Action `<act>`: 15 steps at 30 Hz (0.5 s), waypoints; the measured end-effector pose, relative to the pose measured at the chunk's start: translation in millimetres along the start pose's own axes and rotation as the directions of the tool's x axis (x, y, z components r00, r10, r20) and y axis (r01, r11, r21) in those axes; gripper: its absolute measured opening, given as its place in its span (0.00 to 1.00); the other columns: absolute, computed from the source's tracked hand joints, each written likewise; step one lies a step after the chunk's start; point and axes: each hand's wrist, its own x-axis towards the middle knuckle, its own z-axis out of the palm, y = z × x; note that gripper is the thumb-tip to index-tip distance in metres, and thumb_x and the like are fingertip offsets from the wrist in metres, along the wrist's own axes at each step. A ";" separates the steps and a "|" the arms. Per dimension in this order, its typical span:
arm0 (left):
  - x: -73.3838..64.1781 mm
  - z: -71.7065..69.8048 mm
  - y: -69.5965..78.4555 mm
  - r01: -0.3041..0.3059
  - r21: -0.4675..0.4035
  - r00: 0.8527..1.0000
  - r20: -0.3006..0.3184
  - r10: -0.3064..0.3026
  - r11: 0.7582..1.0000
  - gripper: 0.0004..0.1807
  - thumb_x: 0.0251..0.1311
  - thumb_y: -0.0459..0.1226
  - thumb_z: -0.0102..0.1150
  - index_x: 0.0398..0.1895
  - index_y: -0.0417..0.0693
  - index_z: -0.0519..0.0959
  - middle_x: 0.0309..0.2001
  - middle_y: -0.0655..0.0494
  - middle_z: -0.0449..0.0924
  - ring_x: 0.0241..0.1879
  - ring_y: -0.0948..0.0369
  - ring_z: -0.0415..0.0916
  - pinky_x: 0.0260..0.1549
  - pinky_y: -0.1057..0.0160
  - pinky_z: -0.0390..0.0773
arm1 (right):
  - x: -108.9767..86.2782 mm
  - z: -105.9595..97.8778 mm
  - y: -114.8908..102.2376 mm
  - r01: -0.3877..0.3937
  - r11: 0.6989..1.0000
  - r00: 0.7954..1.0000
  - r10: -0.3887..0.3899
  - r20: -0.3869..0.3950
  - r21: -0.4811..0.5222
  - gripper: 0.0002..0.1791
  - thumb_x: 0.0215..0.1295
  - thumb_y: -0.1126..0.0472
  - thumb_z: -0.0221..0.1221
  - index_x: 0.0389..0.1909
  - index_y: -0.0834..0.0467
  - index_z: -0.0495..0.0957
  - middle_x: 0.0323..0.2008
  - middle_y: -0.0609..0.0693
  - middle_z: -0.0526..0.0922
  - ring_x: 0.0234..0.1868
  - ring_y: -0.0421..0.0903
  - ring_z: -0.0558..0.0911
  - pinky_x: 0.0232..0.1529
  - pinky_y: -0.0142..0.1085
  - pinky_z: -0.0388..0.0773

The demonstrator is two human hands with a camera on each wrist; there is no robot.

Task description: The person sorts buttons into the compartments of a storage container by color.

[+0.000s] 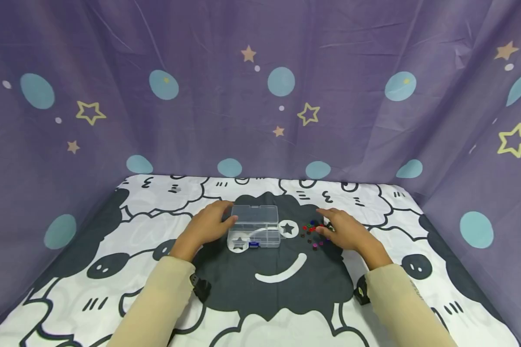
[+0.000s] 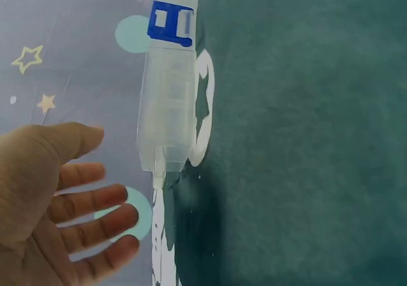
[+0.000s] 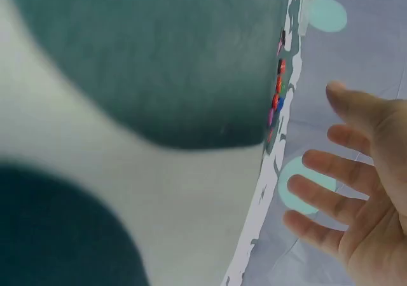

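A clear plastic compartment box lies on the dark patch of the cloth with its lid raised toward the back. Its blue latch faces the front, and the same latch shows in the left wrist view. Beside the box's left edge is my left hand, fingers loosely spread and holding nothing. To the right of the box lie several small beads in red, blue, green, brown and pink. My right hand hovers over their right side, its fingers relaxed and apart, and it hides some of them.
A cloth with black and white sheep faces covers the table. Purple curtains with stars and dots stand behind and at both sides. Dark wrist devices sit beneath both sleeves.
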 end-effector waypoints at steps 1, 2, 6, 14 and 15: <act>1.2 0.8 -1.8 -0.001 -0.023 1.000 0.005 0.001 1.000 0.26 0.74 0.47 0.58 0.66 0.38 0.75 0.55 0.43 0.80 0.54 0.47 0.78 0.52 0.43 0.80 | 0.1 -0.2 2.2 0.000 1.000 1.000 0.000 -0.001 0.002 0.32 0.74 0.54 0.63 0.72 0.66 0.69 0.63 0.66 0.77 0.65 0.64 0.75 0.66 0.61 0.73; 2.2 1.5 -3.6 0.002 -0.050 1.000 0.012 -0.001 0.999 0.24 0.74 0.46 0.58 0.63 0.38 0.77 0.49 0.45 0.81 0.47 0.50 0.79 0.46 0.46 0.81 | 0.4 -0.5 4.2 -0.001 1.000 1.000 0.001 0.000 0.003 0.30 0.74 0.56 0.63 0.71 0.66 0.70 0.62 0.66 0.78 0.64 0.63 0.77 0.65 0.60 0.74; 4.9 2.7 -10.6 0.051 -0.198 0.998 0.049 -0.042 0.979 0.14 0.74 0.43 0.58 0.48 0.39 0.79 0.33 0.51 0.78 0.29 0.57 0.75 0.29 0.57 0.78 | 1.6 -3.2 12.9 0.001 1.000 1.000 -0.001 -0.004 0.007 0.25 0.72 0.64 0.63 0.67 0.68 0.74 0.52 0.64 0.85 0.54 0.60 0.83 0.57 0.58 0.80; 10.3 4.8 -18.5 0.250 -0.476 0.968 0.154 -0.200 0.843 0.13 0.73 0.40 0.60 0.40 0.36 0.80 0.36 0.45 0.79 0.29 0.55 0.80 0.27 0.59 0.89 | 3.5 -7.1 28.8 -0.021 0.999 1.000 0.021 -0.022 0.037 0.15 0.68 0.70 0.62 0.54 0.70 0.81 0.32 0.51 0.88 0.33 0.44 0.83 0.38 0.46 0.83; 10.7 5.7 -19.2 0.277 -0.506 0.961 0.168 -0.221 0.817 0.13 0.73 0.39 0.60 0.41 0.35 0.81 0.37 0.45 0.79 0.29 0.56 0.80 0.28 0.59 0.90 | 3.2 -6.9 30.2 -0.016 0.999 1.000 0.017 -0.027 0.039 0.13 0.68 0.70 0.62 0.52 0.69 0.82 0.32 0.51 0.88 0.32 0.43 0.83 0.38 0.46 0.84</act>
